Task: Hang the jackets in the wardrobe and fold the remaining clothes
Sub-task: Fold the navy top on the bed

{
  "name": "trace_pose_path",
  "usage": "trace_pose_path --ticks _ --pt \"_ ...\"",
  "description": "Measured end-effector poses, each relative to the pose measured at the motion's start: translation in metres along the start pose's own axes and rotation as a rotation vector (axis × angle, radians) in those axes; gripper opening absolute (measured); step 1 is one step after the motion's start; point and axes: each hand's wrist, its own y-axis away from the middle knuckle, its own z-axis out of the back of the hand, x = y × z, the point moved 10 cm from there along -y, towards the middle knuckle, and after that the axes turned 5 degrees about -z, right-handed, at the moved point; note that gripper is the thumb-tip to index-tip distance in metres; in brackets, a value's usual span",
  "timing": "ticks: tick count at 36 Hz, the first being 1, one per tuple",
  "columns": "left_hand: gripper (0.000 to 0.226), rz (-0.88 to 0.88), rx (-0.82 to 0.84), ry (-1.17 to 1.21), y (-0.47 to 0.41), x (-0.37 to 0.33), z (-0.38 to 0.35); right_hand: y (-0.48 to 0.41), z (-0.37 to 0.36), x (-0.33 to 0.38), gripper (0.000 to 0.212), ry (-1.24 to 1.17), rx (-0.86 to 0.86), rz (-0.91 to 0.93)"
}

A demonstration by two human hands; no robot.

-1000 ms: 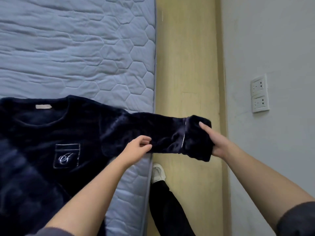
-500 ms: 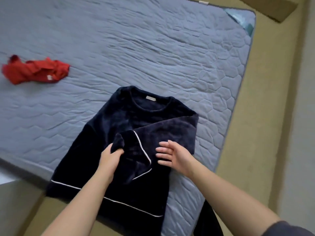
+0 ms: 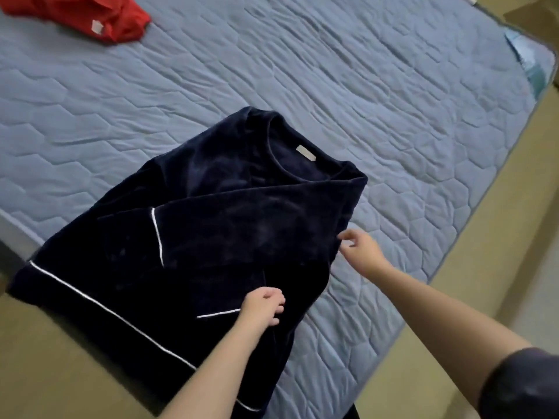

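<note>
The fingers [image 3: 276, 301] of the left hand [image 3: 261, 308] are curled tight and dig into the dark cloth, gripping a fold just beside a short run of white piping [image 3: 217, 313]. The fingers [image 3: 346, 235] of the right hand [image 3: 361, 252] are loosely bent and narrow, their tips at the 3 o'clock edge of the folded cloth. The blur hides whether they pinch it or only touch it.

Both hands are on a navy velvet top [image 3: 230, 182], which lies flat on the mattress [image 3: 363, 86] near its 7 o'clock corner. Its collar, with a pale label [image 3: 305, 153], points toward 1 o'clock. One sleeve [image 3: 242, 234] is folded across the chest, its piped cuff [image 3: 157, 234] toward 9 o'clock. The hem, edged with a long white line [image 3: 106, 309], hangs over the mattress edge above the tan floor [image 3: 45, 358].

A crumpled red garment [image 3: 90, 16] lies well apart on the blue quilted mattress at 11 o'clock. A dark short sleeve [image 3: 520, 385] covers the right upper arm at 5 o'clock.
</note>
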Motion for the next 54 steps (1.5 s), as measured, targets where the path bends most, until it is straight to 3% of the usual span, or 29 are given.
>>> trace_pose_path --ticks 3,7,10,12,14,16,21,28,31,35,41,44,46,48,50,52,54 --pt "0.032 0.075 0.051 0.382 -0.024 0.005 -0.061 -0.044 0.028 0.024 0.040 0.125 -0.053 0.162" --pt "0.024 0.099 0.058 0.665 -0.051 0.000 -0.106 -0.090 0.042 0.055 0.061 0.202 0.006 0.306" --pt "0.025 0.116 0.067 0.608 -0.064 0.003 -0.117 -0.116 0.041 0.063 0.056 0.239 0.067 0.287" --pt "0.031 0.116 0.078 0.541 -0.072 0.003 -0.117 -0.127 0.036 0.059 0.038 0.232 0.166 0.199" --pt "0.035 0.115 0.078 0.507 -0.075 0.003 -0.120 -0.134 0.036 0.057 0.017 0.367 0.223 0.196" --pt "0.036 0.115 0.093 0.422 -0.074 0.004 -0.129 -0.140 0.044 0.053 0.022 0.551 0.233 0.233" --pt "0.032 0.139 0.170 0.296 -0.072 0.007 -0.165 -0.160 0.079 0.018 0.024 0.855 0.062 0.149" --pt "0.022 0.197 0.266 0.314 -0.074 0.003 -0.163 -0.155 0.072 0.005 0.021 0.756 -0.099 0.103" --pt "0.018 0.153 0.338 0.201 -0.061 0.003 -0.150 -0.133 0.069 0.015 0.036 0.687 -0.220 0.146" --pt "0.016 0.007 0.128 0.056 -0.050 -0.005 -0.084 -0.088 0.040 0.047 0.058 0.698 -0.286 0.381" --pt "0.023 -0.142 -0.419 -0.137 -0.034 -0.015 0.074 -0.027 -0.040 0.068 0.067 0.743 -0.123 0.524" --pt "0.012 -0.122 -0.603 -0.306 -0.023 -0.008 0.141 0.007 -0.088 0.077 0.069 0.725 -0.029 0.570" --pt "0.019 -0.105 -0.687 -0.327 -0.021 0.000 0.171 0.030 -0.118 0.081 0.065 0.684 0.015 0.611" --pt "0.033 -0.127 -0.738 -0.081 -0.024 0.010 0.194 0.046 -0.140 0.079 0.062 0.633 0.039 0.605" --pt "0.044 -0.141 -0.647 0.383 -0.036 0.018 0.203 0.053 -0.158 0.071 0.063 0.634 0.074 0.563" --pt "0.035 -0.124 -0.460 0.709 -0.053 0.018 0.202 0.053 -0.169 0.065 0.065 0.658 0.099 0.521" --pt "0.012 -0.151 -0.365 0.766 -0.061 0.008 0.208 0.053 -0.169 0.071 0.062 0.615 0.062 0.513"
